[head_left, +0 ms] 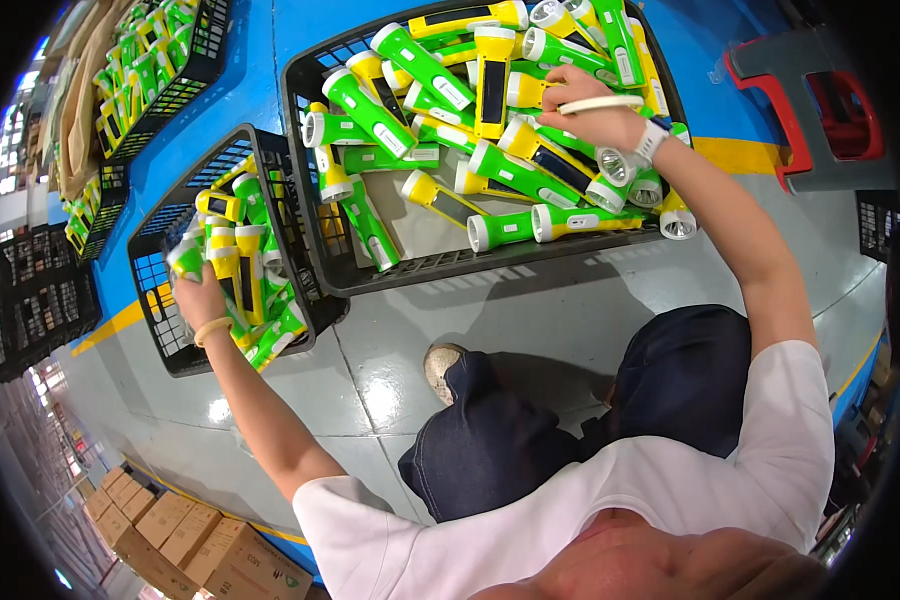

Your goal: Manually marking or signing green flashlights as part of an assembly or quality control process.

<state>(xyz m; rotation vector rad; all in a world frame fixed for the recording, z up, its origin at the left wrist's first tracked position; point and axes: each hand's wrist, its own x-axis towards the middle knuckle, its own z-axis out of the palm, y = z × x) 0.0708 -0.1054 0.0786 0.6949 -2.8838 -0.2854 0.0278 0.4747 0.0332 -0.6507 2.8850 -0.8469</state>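
Observation:
My left hand, with a pale bangle at the wrist, is closed around a green flashlight with a white rim. It is at the left side of the small black crate, which holds several green and yellow flashlights. My right hand reaches into the large black crate, full of jumbled flashlights. Its curled fingers are at the end of a yellow flashlight and appear to grip it; a cream bangle lies across the hand, partly hiding the grip. A clear-lensed flashlight lies beneath the wrist.
A grey and red plastic stool stands at the right. Further crates of flashlights line the far left, near stacked black crates. Cardboard boxes are at the lower left. My shoe is on the grey floor.

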